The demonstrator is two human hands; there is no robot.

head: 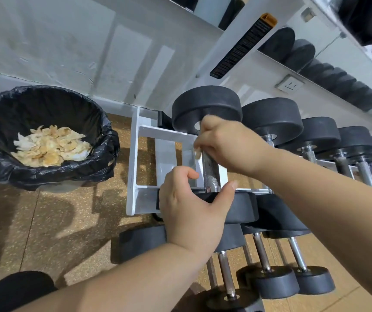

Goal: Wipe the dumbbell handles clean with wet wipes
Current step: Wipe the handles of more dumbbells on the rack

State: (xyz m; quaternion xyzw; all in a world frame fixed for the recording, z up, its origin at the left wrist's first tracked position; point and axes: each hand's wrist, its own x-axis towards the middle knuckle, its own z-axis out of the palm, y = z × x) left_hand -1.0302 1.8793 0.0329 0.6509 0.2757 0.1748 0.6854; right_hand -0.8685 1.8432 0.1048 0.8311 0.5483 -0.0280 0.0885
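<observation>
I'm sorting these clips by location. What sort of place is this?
Most likely a gym's free-weights area: rows of black dumbbells on a white rack, more weights stored higher up, and a lined bin holding used wipes.

We note dumbbell handle (212,170): bright metal, knurled, glossy. Dumbbell head (205,104): matt black, rubber-like, smooth. Wet wipe (197,153): thin pale cloth, crumpled. Rack frame (133,167): white-painted metal, slight sheen. Bin liner (104,140): black plastic, crinkled, shiny. Used wipes (50,145): crumpled, yellow-stained. Floor (45,221): speckled tan, grainy. Wall (45,41): white paint, scuffed.
</observation>
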